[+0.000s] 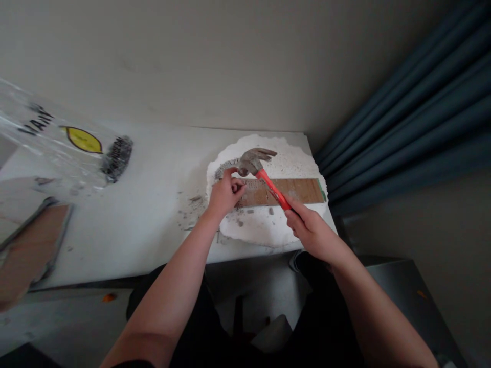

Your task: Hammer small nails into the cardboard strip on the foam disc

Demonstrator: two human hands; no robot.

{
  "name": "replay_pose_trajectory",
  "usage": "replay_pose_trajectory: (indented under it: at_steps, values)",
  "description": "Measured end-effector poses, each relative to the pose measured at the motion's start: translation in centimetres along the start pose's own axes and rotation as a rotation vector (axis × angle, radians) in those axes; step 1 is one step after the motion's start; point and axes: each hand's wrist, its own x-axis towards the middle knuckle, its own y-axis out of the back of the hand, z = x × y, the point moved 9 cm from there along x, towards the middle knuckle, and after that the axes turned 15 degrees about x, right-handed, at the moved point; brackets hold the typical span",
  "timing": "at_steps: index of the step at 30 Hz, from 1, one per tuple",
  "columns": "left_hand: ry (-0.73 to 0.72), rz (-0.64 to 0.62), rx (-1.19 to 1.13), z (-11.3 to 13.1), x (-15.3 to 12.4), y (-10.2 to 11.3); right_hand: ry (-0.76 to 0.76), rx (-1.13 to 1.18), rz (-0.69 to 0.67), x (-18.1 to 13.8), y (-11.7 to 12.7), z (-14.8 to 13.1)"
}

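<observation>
My right hand (309, 227) is wrapped round the red handle of a claw hammer (270, 186). The grey hammer head is above the left part of a wooden strip (299, 190), close to my left hand (224, 194). Thumb and fingers of that left hand are pinched together over the strip's left end; what they hold is too small to make out. Rows of small dark marks show on the strip near the fingertips. Under the strip lies a rough-edged white slab (253, 225), with grey crumbs scattered on it.
Clear plastic packaging (76, 143) with a yellow label lies at the left of the white table (146, 214). Nearer the left edge is a brown board (34, 250) with a dark bar on it. Loose grey bits surround the slab's left side. A blue curtain (414, 97) hangs at the right.
</observation>
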Motion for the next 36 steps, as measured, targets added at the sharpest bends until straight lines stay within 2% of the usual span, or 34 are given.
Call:
replay_pose_trajectory:
  at_steps: [5,17,22,33,36]
  values:
    - [0.022,-0.002,0.001,-0.13,0.05,-0.03,-0.031,-0.029,-0.034,0.13,-0.35,0.09]
    - [0.005,-0.015,-0.019,-0.01,-0.04,-0.13,0.022,0.057,0.035,0.38,0.4,0.06]
    - [0.013,-0.026,0.017,-0.12,0.1,-0.28,0.015,0.014,-0.034,0.75,-0.16,-0.03]
    - [-0.029,-0.022,-0.017,-0.02,0.16,-0.56,-0.007,0.033,0.004,0.51,0.08,-0.08]
    - [-0.01,-0.021,-0.016,-0.05,0.14,-0.48,-0.019,0.003,-0.03,0.48,-0.2,0.1]
